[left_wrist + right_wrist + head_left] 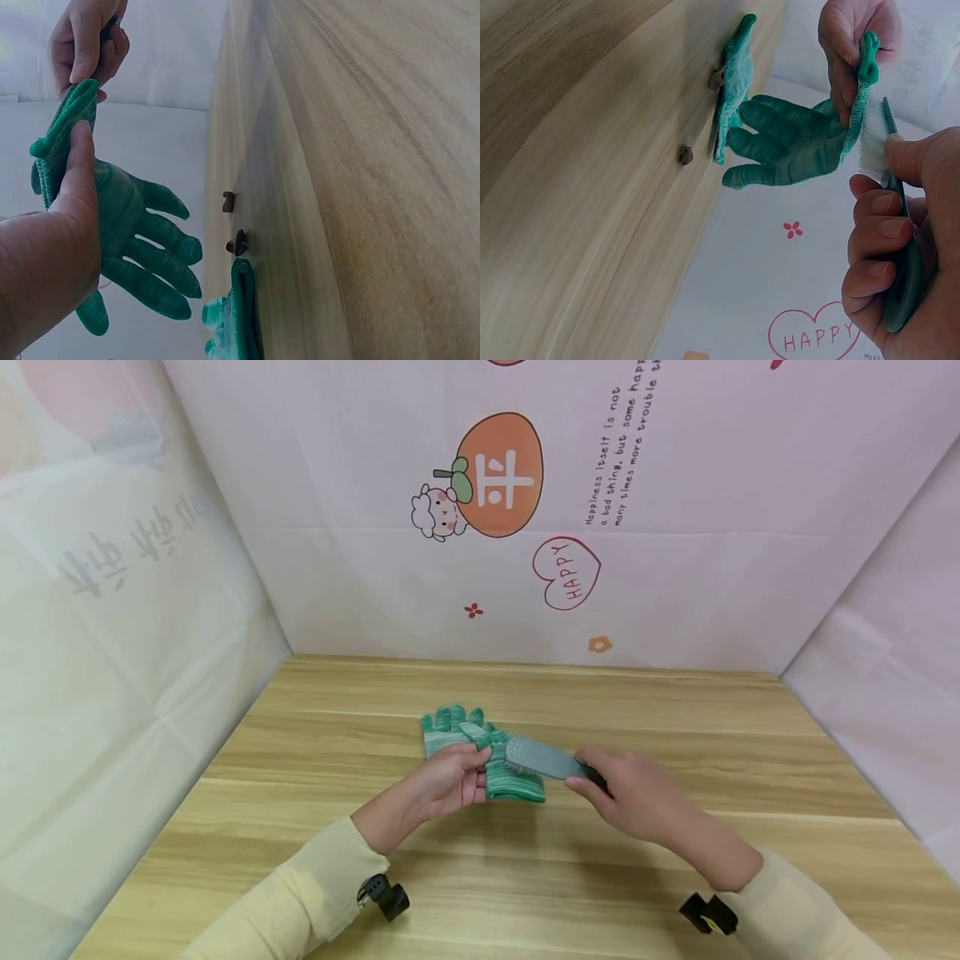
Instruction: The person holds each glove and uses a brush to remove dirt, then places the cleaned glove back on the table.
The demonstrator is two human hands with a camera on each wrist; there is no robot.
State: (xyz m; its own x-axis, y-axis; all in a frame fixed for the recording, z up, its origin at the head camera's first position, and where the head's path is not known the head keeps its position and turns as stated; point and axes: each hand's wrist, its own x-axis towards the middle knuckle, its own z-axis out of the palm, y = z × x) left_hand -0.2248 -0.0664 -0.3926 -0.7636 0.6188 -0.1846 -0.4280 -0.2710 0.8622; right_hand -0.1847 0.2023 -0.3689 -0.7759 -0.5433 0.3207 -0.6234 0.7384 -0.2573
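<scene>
My left hand (453,778) pinches a green knitted work glove (516,783) near its cuff, thumb on the upper side, and holds it off the table. In the left wrist view the glove's fingers (161,259) hang spread. My right hand (637,795) grips the dark handle of a brush (546,760), whose head lies over the cuff. White bristles (873,142) face the cuff in the right wrist view and appear to touch it. Another green glove (439,743) lies on the table just beyond my left hand, partly hidden by it.
Two small dark brown pieces, one nearer (238,244) and one farther (228,201), sit by the lying glove in the left wrist view; I cannot tell what they are. The wood-grain table (675,727) ends at a printed white backdrop (360,577), with side sheets left and right.
</scene>
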